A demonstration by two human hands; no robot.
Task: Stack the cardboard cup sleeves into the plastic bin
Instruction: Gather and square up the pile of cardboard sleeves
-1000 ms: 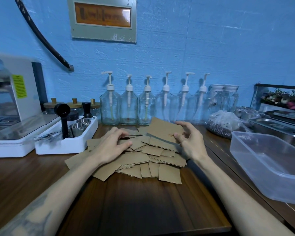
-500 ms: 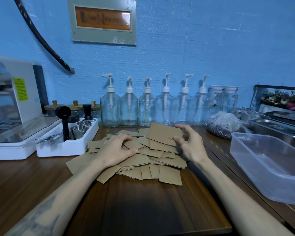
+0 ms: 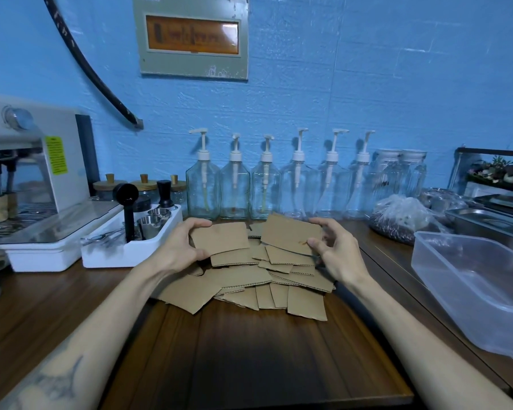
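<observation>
From the head camera, the person stands at a dark wooden counter [image 3: 249, 350] with both hands over a loose heap of cardboard cup sleeves [image 3: 249, 279]. The left hand [image 3: 178, 250] pinches one flat sleeve [image 3: 219, 239] by its left edge, thumb below and fingers curled over the top; the right hand [image 3: 335, 253] pinches a second sleeve [image 3: 290, 233] by its right edge, thumb on the face and the other fingers curled loosely behind. Both pieces sit tilted just above the heap. To do this step well, I would say the two sleeves should be brought together with long edges squared before they travel, since a neat pair will lie flat and leave room for the rest; gripping near the edges, as now, keeps the board from creasing. The plastic bin [image 3: 444, 291] waits well apart to the right, clear-walled and, as far as I can see, holding nothing, so the carry goes rightwards over bare counter. The sleeves themselves are plain brown corrugated board, flattened, slightly tapered, with fluted edges showing on several; they overlap at all angles in the middle of the counter, in front of a row of pump bottles [image 3: 267, 187]. There is only this one view.
</observation>
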